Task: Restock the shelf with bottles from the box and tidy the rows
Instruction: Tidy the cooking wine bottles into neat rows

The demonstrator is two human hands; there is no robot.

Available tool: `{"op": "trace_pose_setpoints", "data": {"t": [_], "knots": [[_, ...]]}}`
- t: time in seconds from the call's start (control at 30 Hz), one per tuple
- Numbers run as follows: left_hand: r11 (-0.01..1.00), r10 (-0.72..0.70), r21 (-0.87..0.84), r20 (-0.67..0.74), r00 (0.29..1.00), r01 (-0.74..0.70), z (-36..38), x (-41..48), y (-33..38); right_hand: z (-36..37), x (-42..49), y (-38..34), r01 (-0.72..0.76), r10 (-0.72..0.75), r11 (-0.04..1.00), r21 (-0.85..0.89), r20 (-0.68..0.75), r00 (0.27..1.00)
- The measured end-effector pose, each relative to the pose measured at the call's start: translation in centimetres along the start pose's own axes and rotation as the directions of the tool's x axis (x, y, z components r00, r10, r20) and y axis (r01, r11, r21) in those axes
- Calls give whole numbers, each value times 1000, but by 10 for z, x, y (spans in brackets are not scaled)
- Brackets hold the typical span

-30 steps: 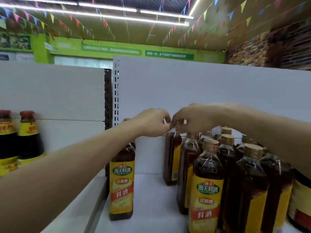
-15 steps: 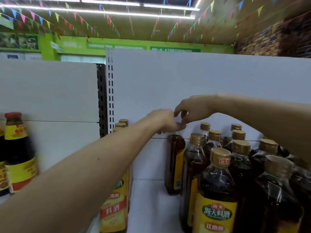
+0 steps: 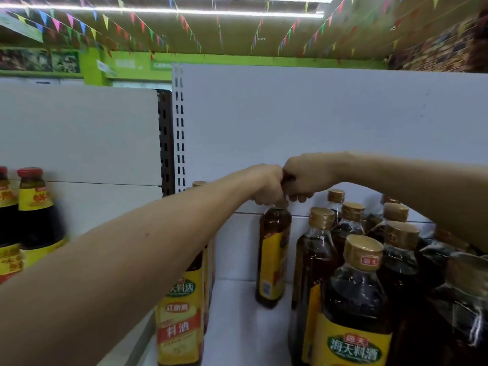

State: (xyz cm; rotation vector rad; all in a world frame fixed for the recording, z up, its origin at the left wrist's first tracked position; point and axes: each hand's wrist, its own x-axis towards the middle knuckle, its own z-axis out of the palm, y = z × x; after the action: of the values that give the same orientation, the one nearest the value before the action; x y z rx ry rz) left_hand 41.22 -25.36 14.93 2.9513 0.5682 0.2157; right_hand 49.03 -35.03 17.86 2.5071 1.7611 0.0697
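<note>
The left hand (image 3: 266, 186) has its fingers curled down over the top of a lone bottle (image 3: 274, 257) and grips it by the neck; the cap is wholly hidden under the hand. The right hand (image 3: 303, 178) presses knuckle to knuckle against the left, its fingers curled under too. Whether they catch the cap, the left hand's fingers or nothing at all cannot be told, since the spot where the two hands meet is dark and closed off. The bottle stands upright at the back of the white shelf (image 3: 237, 328), close to the back panel (image 3: 317, 120), its yellow label turned sideways so that little more than a barcode shows. A bare strip of shelf lies on either side of it. To its right is the cluster of gold-capped bottles (image 3: 355, 291), packed tight. Those at the far right are cut off by the frame edge and partly covered by the right forearm, so their rows cannot be counted. To its left, the front-left bottle (image 3: 182, 313) is mostly hidden under the left forearm, with only its label and one cap of a bottle behind it showing. Beyond the slotted upright (image 3: 179, 128), the red-capped bottles (image 3: 34, 215) on the neighbouring shelf are smeared by blur, their labels unreadable
</note>
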Motion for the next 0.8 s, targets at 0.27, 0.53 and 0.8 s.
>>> {"op": "trace_pose_setpoints", "data": {"t": [0.27,0.53,0.8], "knots": [[988,-4,153,40,999,-2,-10,-3,-21,6,3,-10,31,-29,999,-35,62,998],[981,6,195,-14,1000,-4,-2,-8,-29,2,7,-19,57,-49,994,-96,77,996],[986,17,167,-98,995,-1,2,-6,-32,2,7,-24,21,-13,997,-77,98,995]]}}
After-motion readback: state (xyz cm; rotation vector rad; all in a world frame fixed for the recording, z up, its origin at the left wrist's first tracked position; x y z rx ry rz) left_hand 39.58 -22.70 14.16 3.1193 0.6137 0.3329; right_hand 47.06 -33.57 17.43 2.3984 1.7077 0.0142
